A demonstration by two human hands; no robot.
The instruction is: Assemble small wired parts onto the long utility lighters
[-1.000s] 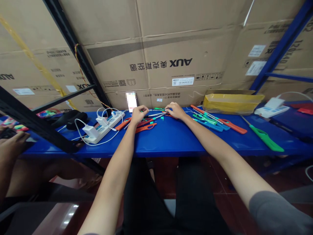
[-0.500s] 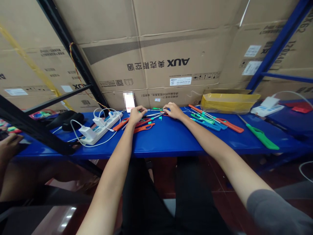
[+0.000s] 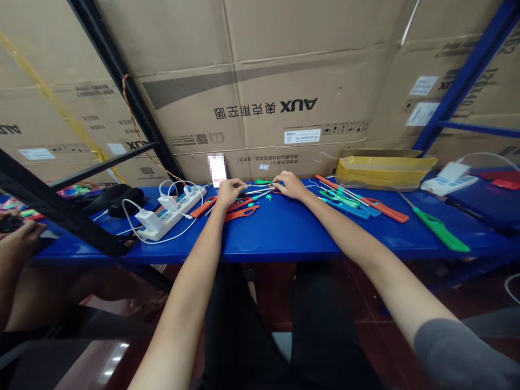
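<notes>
The left hand [image 3: 229, 192] is being held curled low over the blue shelf top [image 3: 284, 241], and the right hand [image 3: 289, 185] is being held apart from it, with its fingers bent downward. Whether either grip is closed on anything cannot be told, as the fingertips are too small to make out. Thin metal rods [image 3: 260, 191] are being kept between the hands. Orange plastic lighter bodies [image 3: 241, 213] are being left just below the left hand, green and blue lighter bodies [image 3: 345, 203] to the right of the right hand, and a white power strip [image 3: 170, 213] to the left of the left hand.
</notes>
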